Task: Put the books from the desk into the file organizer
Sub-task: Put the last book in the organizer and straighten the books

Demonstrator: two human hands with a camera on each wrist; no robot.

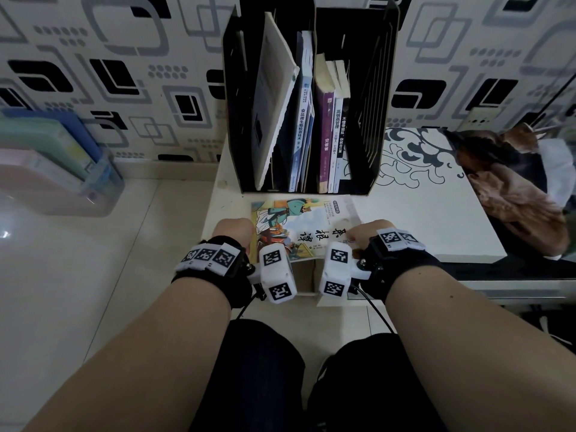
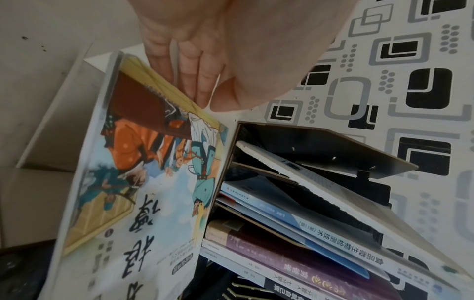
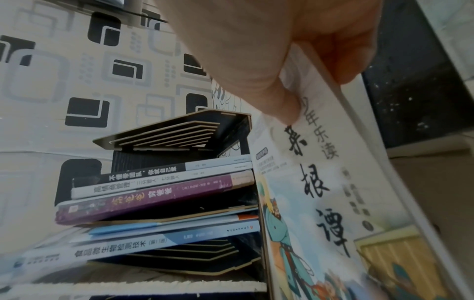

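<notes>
The book [image 1: 299,226], judged light and floppy, at the front edge of the worktop [image 1: 420,219] just before the file organizer [image 1: 383,88], is pinched at its right edge by the right hand [image 1: 363,236] and supported under its left edge by the nearly straight fingers [image 2: 184,67] of the left hand [image 1: 233,235].

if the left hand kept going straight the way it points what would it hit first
Probably the front left wall of the black file organizer, standing just past the left hand at the illustrated book's edge; depth is unclear.
</notes>
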